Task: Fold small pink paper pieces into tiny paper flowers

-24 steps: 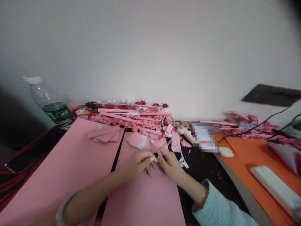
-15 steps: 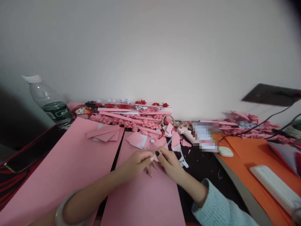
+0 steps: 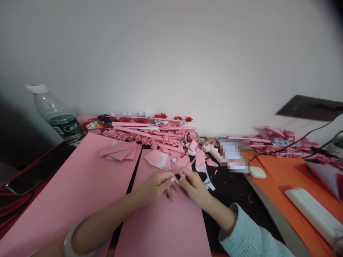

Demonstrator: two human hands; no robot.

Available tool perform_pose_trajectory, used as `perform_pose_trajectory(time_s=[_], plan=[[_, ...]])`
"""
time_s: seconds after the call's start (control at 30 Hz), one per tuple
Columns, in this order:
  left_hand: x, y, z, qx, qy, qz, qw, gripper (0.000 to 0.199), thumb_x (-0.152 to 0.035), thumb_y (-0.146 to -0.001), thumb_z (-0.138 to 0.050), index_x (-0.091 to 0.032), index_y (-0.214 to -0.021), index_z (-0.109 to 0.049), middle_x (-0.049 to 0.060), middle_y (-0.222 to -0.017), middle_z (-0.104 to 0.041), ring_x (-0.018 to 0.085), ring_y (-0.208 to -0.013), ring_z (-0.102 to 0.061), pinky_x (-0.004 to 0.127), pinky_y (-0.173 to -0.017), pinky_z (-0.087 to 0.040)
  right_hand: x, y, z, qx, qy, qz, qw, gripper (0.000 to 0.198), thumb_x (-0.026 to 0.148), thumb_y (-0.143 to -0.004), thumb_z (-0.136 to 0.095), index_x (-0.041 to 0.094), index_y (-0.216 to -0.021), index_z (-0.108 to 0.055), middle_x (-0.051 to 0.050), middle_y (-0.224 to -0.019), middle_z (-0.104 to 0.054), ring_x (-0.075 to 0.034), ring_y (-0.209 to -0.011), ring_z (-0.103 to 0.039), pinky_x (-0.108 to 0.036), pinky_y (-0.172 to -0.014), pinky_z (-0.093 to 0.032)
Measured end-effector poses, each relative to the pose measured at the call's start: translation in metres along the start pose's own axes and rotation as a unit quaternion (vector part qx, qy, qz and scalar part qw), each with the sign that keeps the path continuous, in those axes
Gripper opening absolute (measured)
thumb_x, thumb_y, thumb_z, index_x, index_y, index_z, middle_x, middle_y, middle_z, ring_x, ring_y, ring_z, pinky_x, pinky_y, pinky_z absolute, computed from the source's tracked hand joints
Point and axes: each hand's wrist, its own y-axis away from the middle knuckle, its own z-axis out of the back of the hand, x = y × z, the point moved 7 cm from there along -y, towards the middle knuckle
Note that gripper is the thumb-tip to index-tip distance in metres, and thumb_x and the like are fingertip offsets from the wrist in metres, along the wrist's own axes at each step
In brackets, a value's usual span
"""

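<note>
My left hand and my right hand meet above a large pink paper sheet, fingertips touching or nearly so. Between their pinched thumbs and forefingers is a small piece of pink paper, mostly covered by the fingers; its shape cannot be made out. The other fingers of my left hand hang loosely below. Just beyond the hands lie pink and white paper pieces and white scraps.
Paper flowers and pink rolled sticks line the wall. A tape roll and a pink glue gun lie behind my hands. Left stands a water bottle near a phone; right, orange sheets carry a long white object.
My right thumb has shifted slightly left and rolled over the pink paper, close against the left fingertips. Both arms have stayed almost still.
</note>
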Motion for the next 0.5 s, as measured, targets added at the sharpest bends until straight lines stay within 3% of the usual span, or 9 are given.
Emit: perform_pose_trajectory(time_s=[0.13, 0.5], plan=[[-0.0008, -0.0003, -0.0007, -0.001, 0.005, 0.009, 1.000, 0.032, -0.039, -0.091, -0.035, -0.014, -0.080, -0.052, 0.004, -0.079, -0.064, 0.012, -0.056, -0.063, 0.027, -0.060, -0.048, -0.0014, 0.0001, 0.0005, 0.000, -0.002, -0.012, 1.000, 0.030, 0.035, -0.091, -0.036, 0.019, -0.067, -0.040, 0.007, -0.050, -0.035, -0.008, -0.046, -0.032, -0.021, -0.046, -0.025], [-0.0008, 0.0005, -0.0016, 0.007, 0.014, 0.020, 1.000, 0.035, -0.040, -0.091, -0.033, -0.014, -0.078, -0.051, 0.003, -0.069, -0.063, 0.014, -0.057, -0.063, 0.027, -0.060, -0.048, -0.0023, 0.0006, 0.0003, -0.009, 0.026, -0.010, 1.000, 0.024, 0.028, -0.088, -0.044, 0.018, -0.067, -0.043, 0.006, -0.052, -0.036, -0.008, -0.048, -0.031, -0.021, -0.047, -0.025]])
